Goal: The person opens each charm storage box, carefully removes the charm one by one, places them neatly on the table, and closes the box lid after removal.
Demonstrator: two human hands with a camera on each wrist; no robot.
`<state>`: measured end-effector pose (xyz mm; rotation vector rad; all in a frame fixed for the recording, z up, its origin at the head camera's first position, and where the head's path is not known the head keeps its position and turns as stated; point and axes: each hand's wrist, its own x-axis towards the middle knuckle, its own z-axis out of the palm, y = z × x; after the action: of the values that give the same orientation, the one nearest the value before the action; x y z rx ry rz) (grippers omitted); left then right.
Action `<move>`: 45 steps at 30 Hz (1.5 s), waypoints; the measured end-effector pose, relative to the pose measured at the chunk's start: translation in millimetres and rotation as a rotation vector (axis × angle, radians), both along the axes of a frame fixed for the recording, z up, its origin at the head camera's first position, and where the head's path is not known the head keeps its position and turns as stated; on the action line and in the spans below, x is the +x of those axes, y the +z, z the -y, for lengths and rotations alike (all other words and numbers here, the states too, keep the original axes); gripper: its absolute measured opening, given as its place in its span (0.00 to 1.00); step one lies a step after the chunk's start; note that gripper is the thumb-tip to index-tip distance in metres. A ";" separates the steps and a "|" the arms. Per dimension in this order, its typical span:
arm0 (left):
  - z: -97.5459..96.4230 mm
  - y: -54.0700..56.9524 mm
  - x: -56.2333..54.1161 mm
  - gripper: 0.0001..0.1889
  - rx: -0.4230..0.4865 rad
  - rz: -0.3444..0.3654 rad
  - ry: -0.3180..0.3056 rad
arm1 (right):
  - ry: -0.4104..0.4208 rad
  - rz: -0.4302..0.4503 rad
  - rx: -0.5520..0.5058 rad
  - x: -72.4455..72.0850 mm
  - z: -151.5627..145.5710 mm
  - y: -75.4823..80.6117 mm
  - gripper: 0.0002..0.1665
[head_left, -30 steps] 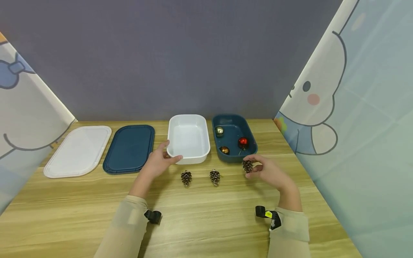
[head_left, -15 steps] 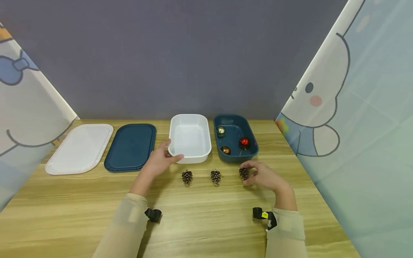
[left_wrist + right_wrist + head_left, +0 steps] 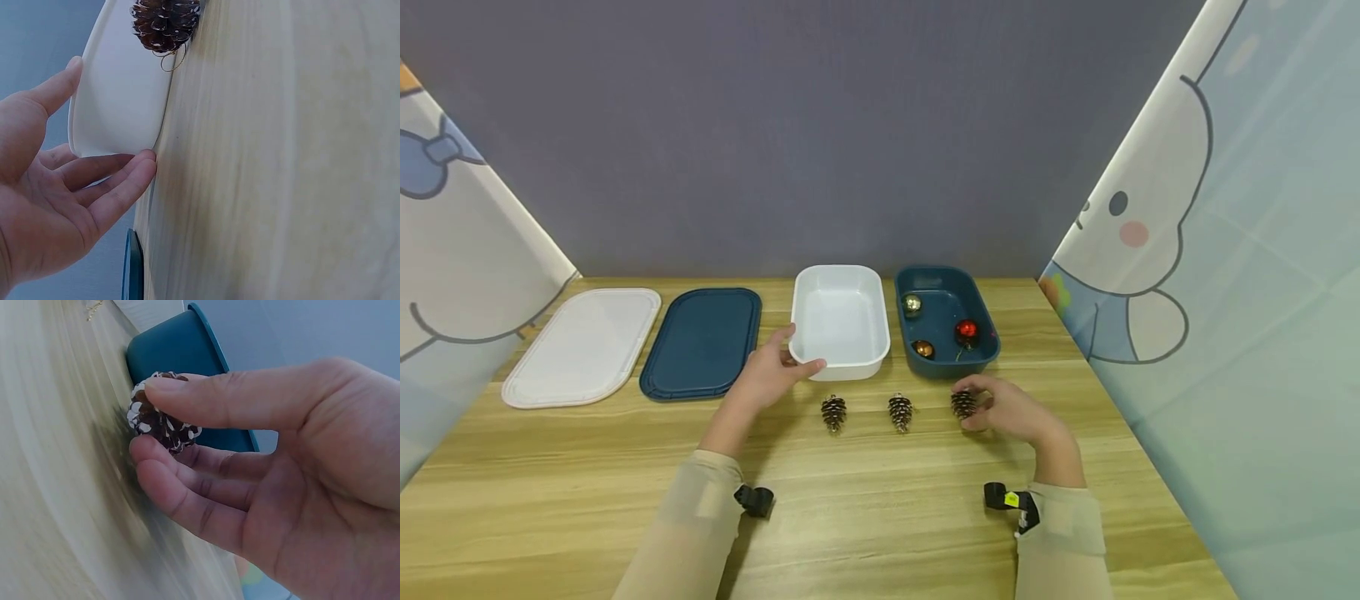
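Pinecone [image 3: 962, 404] pinched at fingertips [image 3: 153, 478] of right grip [image 3: 1013, 412], near blue box [image 3: 940, 325], left grip [image 3: 764, 378] holding white box [image 3: 850, 372]

With the back wall [image 3: 805, 133] at 12 o'clock, the left container [image 3: 840, 321] has the right container [image 3: 940, 323] at 3, the middle pinecone [image 3: 900, 412] at 5, the left pinecone [image 3: 833, 412] at 6, and the inner lid [image 3: 702, 342], then the outer lid [image 3: 583, 346], at 9. Inside the right container, 3 baubles [image 3: 966, 332] lie at 10, 7 and 4. At that container's 6, the right hand [image 3: 1009, 408] holds the right pinecone [image 3: 962, 404].
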<state>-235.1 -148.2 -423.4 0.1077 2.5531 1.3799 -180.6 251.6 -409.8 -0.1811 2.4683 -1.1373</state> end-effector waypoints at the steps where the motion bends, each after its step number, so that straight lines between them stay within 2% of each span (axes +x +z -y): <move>1: 0.1 -0.1 0.3 0.56 0.001 0.000 0.000 | 0.000 0.002 0.001 0.0 0.6 0.0 0.33; 20: 2.1 -3.6 0.0 0.57 0.014 0.005 0.010 | 0.039 -0.005 0.023 -3.8 7.6 0.6 0.39; 26: 1.5 -3.4 -0.5 0.58 -0.001 0.000 -0.001 | 0.022 0.001 0.015 -4.5 5.4 -1.8 0.41; 45: 0.1 -1.7 -1.0 0.57 0.018 0.002 -0.005 | 0.014 -0.012 0.079 -3.2 5.3 -2.3 0.40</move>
<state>-236.1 -148.3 -425.1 0.1152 2.5372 1.4005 -183.8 246.4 -412.1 -0.1826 2.5131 -1.0335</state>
